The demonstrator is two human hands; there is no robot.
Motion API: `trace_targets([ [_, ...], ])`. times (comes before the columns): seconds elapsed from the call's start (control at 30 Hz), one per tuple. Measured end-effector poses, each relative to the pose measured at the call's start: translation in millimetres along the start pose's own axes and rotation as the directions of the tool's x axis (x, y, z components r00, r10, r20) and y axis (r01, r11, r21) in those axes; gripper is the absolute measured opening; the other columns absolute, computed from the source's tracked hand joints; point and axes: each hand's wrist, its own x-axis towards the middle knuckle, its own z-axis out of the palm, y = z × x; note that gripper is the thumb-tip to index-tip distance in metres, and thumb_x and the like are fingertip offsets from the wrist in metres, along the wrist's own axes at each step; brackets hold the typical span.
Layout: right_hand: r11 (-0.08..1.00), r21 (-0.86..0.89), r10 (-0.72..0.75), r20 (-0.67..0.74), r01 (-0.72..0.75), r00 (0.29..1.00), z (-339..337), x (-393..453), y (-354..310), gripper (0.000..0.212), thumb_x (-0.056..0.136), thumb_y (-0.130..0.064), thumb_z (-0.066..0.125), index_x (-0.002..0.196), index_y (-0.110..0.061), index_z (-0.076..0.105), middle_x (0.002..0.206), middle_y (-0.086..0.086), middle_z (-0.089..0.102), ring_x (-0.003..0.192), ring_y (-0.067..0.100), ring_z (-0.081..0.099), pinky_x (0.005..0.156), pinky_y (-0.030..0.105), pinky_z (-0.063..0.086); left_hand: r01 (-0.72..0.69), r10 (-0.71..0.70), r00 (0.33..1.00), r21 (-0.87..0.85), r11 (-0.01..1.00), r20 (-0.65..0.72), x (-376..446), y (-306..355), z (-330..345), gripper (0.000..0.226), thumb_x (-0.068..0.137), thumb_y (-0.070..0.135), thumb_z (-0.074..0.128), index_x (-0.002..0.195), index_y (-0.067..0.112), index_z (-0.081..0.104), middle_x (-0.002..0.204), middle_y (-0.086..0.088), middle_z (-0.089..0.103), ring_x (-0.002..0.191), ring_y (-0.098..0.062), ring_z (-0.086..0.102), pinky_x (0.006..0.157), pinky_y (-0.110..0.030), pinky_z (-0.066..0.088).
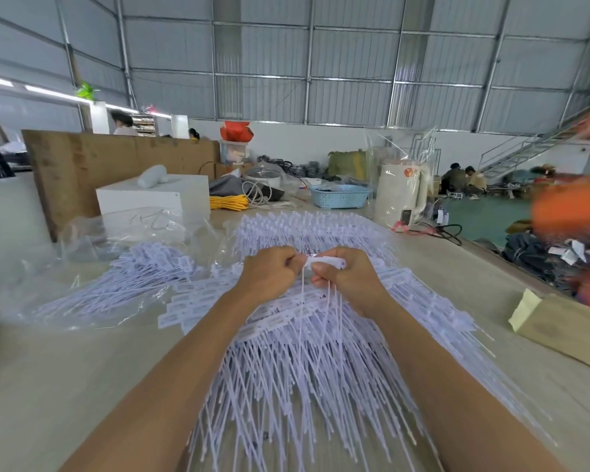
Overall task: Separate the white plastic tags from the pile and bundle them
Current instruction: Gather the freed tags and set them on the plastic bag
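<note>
A big pile of white plastic tags point(307, 356) covers the middle of the table, flat heads up top and thin tails fanning toward me. Above it, my right hand point(348, 277) grips a small stack of tag heads point(326, 262), whose tails hang down between my wrists. My left hand point(269, 274) is curled close against that stack and pinches at its left end. Further tags point(140, 277) lie at the left on clear plastic wrap.
A white box point(154, 199) and a brown board point(116, 158) stand at the back left. A blue basket point(339, 195) and a wrapped white appliance point(401, 195) sit at the back. A cardboard piece point(566, 328) lies at the right. A blurred person in orange point(573, 212) is at the right edge.
</note>
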Motion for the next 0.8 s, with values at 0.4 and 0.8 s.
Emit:
trace_targets([
  [0.4,0.904,-0.393,-0.227,-0.101,0.171,0.969,-2.2,-3.0,-3.2,0.015,0.085,0.005,0.058,0.075,-0.006,0.055,0.065,0.012,0.06,0.058,0.021,0.058,0.054,0.03,0.049,0.434,-0.361,0.9,-0.421,0.797,0.244,11.5,19.3,-11.9,0.043,0.09,0.008,0.06,0.053,0.009,0.039,0.026,0.005,0.032,0.022,-0.009,0.031,0.035,-0.014,0.026],
  [0.8,0.32,0.943,0.279,-0.181,0.087,0.943,-62.6,9.7,-17.6,0.013,0.097,0.002,0.04,0.104,-0.002,0.051,0.079,0.008,0.048,0.043,0.007,0.054,0.048,0.014,0.05,0.131,-0.12,0.99,-0.16,0.978,0.076,-0.2,0.0,-2.1,0.029,0.093,0.011,0.04,0.081,0.0,0.064,0.067,0.003,0.058,0.054,0.008,0.055,0.105,-0.048,0.036],
])
